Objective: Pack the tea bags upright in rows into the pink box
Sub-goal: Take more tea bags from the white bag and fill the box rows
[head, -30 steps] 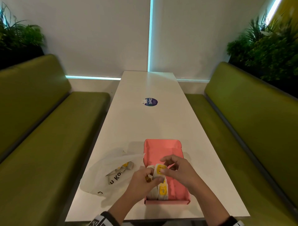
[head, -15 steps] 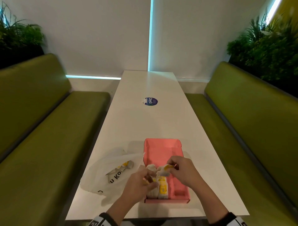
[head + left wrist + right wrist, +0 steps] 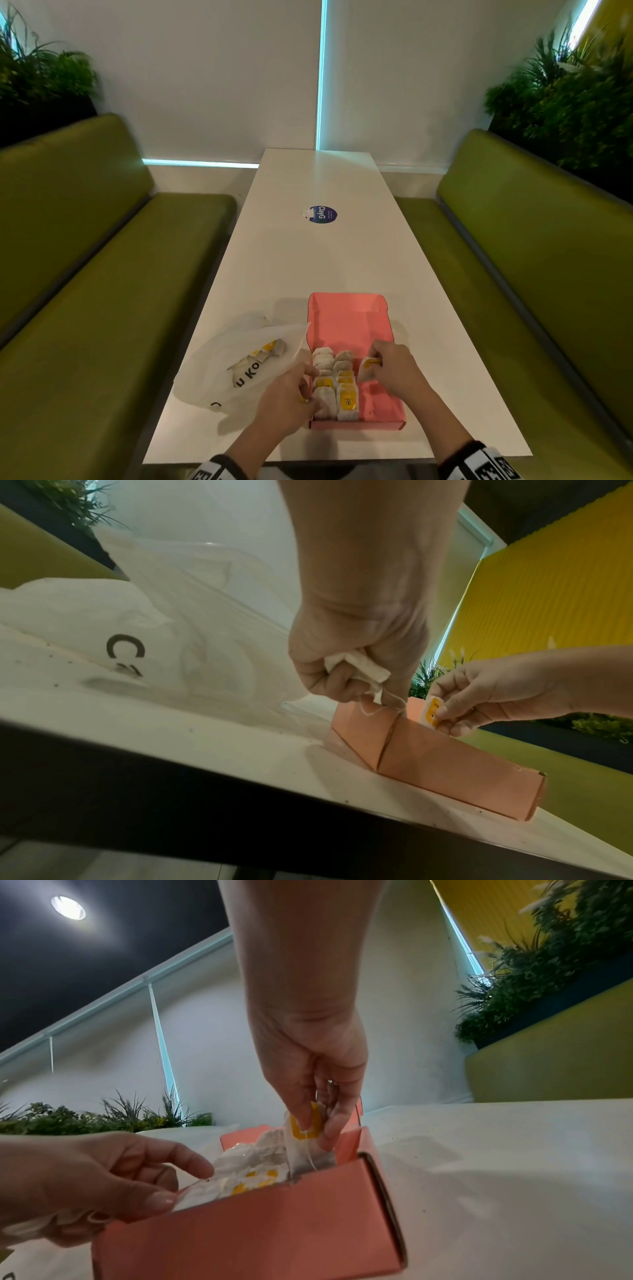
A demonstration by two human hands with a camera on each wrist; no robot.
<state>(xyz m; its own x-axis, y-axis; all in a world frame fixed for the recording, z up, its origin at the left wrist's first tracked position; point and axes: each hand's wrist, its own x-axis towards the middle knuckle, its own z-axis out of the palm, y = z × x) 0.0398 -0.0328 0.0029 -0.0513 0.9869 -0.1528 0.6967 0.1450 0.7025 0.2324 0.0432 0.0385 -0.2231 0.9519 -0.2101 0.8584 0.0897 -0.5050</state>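
White table [image 3: 308,267]: plastic bag [image 3: 239,363] beside pink box [image 3: 346,318]; L hand [image 3: 287,401], R hand [image 3: 394,370] each pinch tea bag [image 3: 365,368]

Dim, soft indoor light; cyan strips [image 3: 322,75] glow on the wall, a round ceiling lamp [image 3: 68,907] flares. Wide-angle bending warps the edges; wrist views are slightly blurred.

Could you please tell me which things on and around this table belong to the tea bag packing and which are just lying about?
Part of the job:
pink box
packed tea bags
tea bag pinched by the right hand
tea bag held in the left hand
white plastic bag with more tea bags

Just there:
blue sticker
green benches
plants
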